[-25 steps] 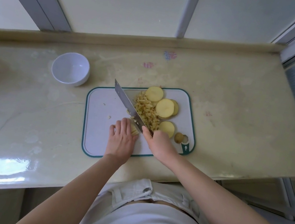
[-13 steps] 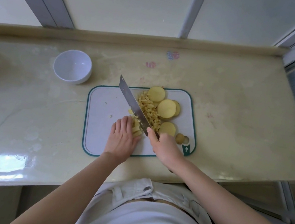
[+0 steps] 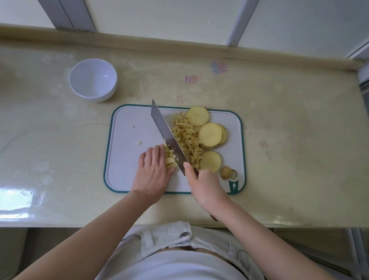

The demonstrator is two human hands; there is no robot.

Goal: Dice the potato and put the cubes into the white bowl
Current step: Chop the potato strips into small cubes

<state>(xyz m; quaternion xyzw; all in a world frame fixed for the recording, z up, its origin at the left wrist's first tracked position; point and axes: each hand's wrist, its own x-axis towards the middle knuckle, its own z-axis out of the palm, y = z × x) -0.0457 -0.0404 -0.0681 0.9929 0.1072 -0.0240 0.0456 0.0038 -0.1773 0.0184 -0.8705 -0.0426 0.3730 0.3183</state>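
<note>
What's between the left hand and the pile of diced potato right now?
Head view: the knife blade, gripped by the right hand, slants between them; partly cut potato strips lie under it beside the left hand.

A home kitchen.
A pale counter [image 3: 289, 138] below window frames [image 3: 240, 11] bears a board [image 3: 123, 173], knife [image 3: 167, 134], sliced potato [image 3: 210, 134] and bowl [image 3: 93, 79].

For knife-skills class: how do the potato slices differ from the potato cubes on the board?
The slices are big flat rounds; the cubes are small chunks. The slices lie farther from the knife; the cubes are heaped beside its blade. Both are pale yellow.
</note>
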